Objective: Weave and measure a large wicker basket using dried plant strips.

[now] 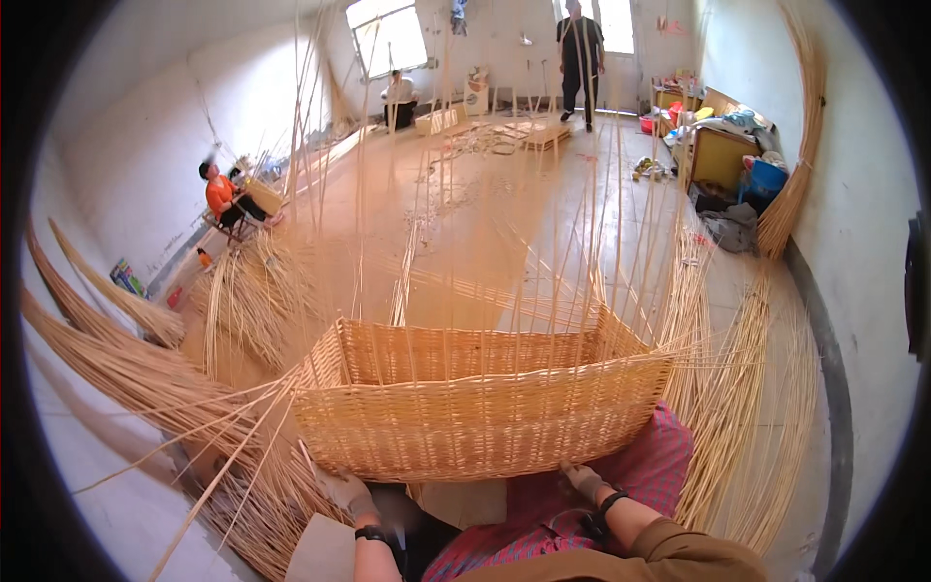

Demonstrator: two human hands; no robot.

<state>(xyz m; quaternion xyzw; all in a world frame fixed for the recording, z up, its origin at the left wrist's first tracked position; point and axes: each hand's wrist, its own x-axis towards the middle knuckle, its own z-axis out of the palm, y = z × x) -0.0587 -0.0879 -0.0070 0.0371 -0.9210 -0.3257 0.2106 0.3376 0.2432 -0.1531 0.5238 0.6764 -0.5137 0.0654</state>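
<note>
A rectangular basket of pale woven cane faces me, with long upright stakes rising from its rims. My left hand, in a pale glove, is at the lower left corner of the basket with fingers curled against it. My right hand, also gloved, grips the bottom edge right of the middle, its fingertips partly hidden. A red and blue checked cloth lies over my lap beneath the basket's right end.
Bundles of cane lie at left and right. A seated person in orange, another seated person and a standing person in black are farther off. A cluttered cabinet stands at the right wall. Flat pieces lie on the floor.
</note>
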